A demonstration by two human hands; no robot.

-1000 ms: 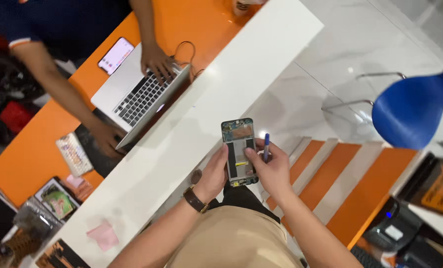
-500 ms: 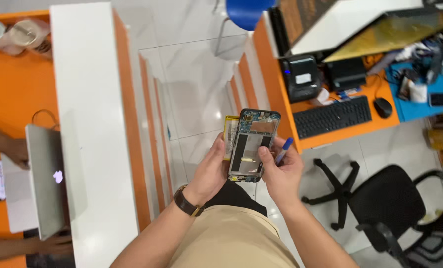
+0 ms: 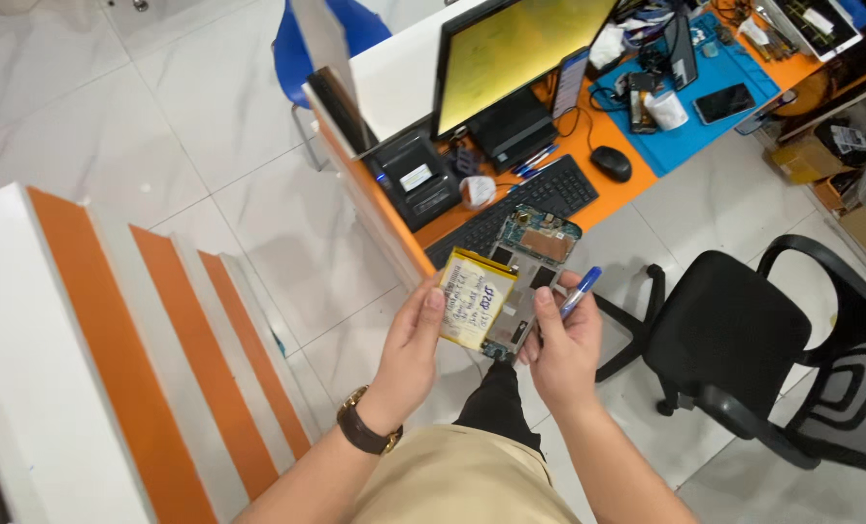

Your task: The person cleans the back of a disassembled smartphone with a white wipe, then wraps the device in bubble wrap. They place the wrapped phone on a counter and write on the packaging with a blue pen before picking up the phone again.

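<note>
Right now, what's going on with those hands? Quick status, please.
Left hand grips yellow battery on opened phone. Right hand holds phone and blue pen. Nothing blocking.

Single head cam, looks steeply down, close on hands, desk (image 3: pixel 637 184) further off

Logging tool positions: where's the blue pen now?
Head view, right of centre: the blue plastic pen sits in the right hand, beside the opened phone.

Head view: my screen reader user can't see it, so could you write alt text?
Two hands hold an opened phone with a yellow battery; the left hand grips the battery side, the right hand also holds a blue pen. Below are an orange desk, keyboard and black chair.
</note>
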